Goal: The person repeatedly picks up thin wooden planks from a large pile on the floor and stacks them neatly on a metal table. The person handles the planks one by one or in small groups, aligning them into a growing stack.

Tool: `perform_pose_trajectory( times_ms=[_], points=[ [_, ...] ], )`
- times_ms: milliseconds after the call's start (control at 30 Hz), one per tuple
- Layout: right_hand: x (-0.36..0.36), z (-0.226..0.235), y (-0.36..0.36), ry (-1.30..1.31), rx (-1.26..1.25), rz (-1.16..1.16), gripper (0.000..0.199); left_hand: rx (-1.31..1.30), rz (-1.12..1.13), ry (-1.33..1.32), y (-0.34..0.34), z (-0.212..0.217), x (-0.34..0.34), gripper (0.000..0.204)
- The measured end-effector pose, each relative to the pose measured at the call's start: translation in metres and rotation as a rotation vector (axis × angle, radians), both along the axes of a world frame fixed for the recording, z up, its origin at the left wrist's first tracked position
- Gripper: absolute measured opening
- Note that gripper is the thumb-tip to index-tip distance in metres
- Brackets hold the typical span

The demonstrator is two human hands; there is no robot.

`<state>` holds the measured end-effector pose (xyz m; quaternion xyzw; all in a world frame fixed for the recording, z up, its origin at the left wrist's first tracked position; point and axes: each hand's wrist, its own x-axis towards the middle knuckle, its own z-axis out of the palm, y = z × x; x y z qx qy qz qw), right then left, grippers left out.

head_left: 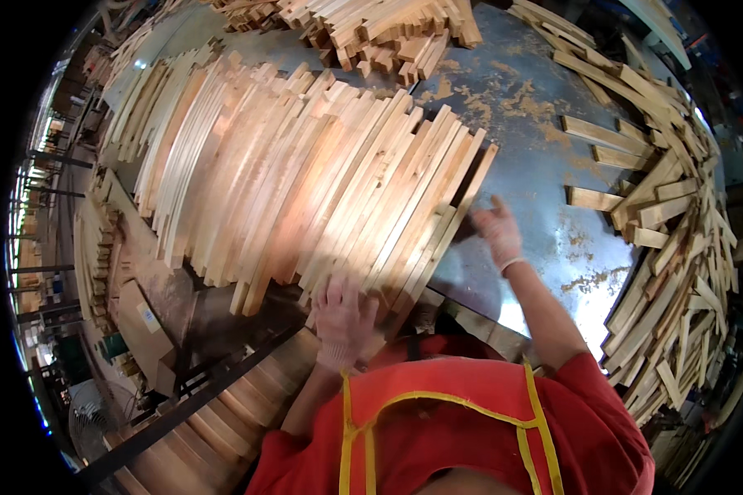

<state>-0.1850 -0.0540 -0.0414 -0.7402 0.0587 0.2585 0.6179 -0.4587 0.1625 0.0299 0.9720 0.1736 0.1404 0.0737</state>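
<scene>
Many pale wooden strips (338,177) lie side by side in a wide row on a metal table (545,157). My left hand (343,320), in a light knit glove, rests with fingers stretched at the near ends of the strips. To the right of the row, my gloved right hand (497,234) is beside the outermost strip (462,206), fingers apart and holding nothing that I can see. A dark gap shows between that strip and its neighbour toward the far end. Whether the right fingertips touch the strip I cannot tell.
A stack of wood pieces (380,29) stands at the far side. Along the right edge lies a jumbled heap of strips (669,206). More boards (231,421) sit lower left, behind a dark metal bar (190,421). Sawdust patches (537,107) mark the tabletop.
</scene>
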Motion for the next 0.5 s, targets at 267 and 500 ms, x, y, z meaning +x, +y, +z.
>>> perform_pose_trajectory(
  times_ms=[267,500],
  points=[
    [-0.034,-0.014,-0.016,0.231,-0.009,0.174,0.076,-1.111,1.17,-0.492,0.068,-0.044,-0.024,0.053],
    [-0.026,0.0,-0.031,0.112,0.108,0.169,0.062,-1.397,0.974,0.023,0.027,-0.098,-0.077,0.043]
  ],
)
